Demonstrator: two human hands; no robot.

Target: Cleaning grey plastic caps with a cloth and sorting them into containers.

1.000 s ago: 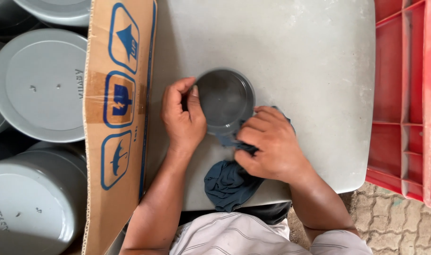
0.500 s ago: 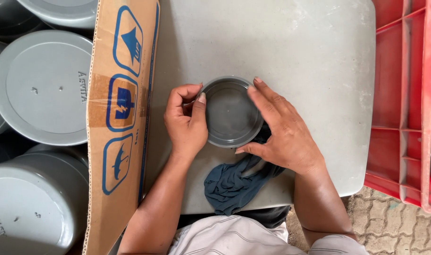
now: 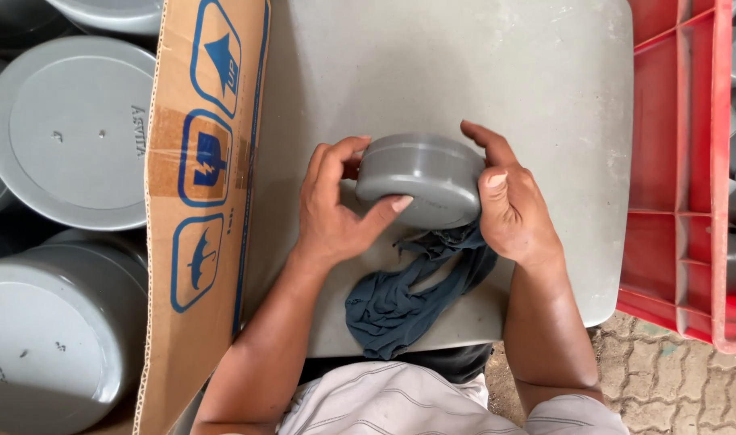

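Observation:
A round grey plastic cap (image 3: 422, 176) is held on edge above the grey table (image 3: 464, 72), its outer side turned toward me. My left hand (image 3: 335, 213) grips its left rim, thumb across the lower face. My right hand (image 3: 509, 201) clasps its right rim, thumb on the edge. A crumpled dark blue cloth (image 3: 412, 294) lies on the table just below the cap, between my wrists, partly under my right hand.
A cardboard box flap (image 3: 203, 185) with blue symbols stands along the table's left side. Large grey round lids (image 3: 66, 133) fill the box at left. A red plastic crate (image 3: 678, 169) holding grey fittings sits at right. Paved ground shows at lower right.
The cap lay flat with its hollow side up and my right hand on the cloth. Both hands have since lifted it and turned it over onto its edge.

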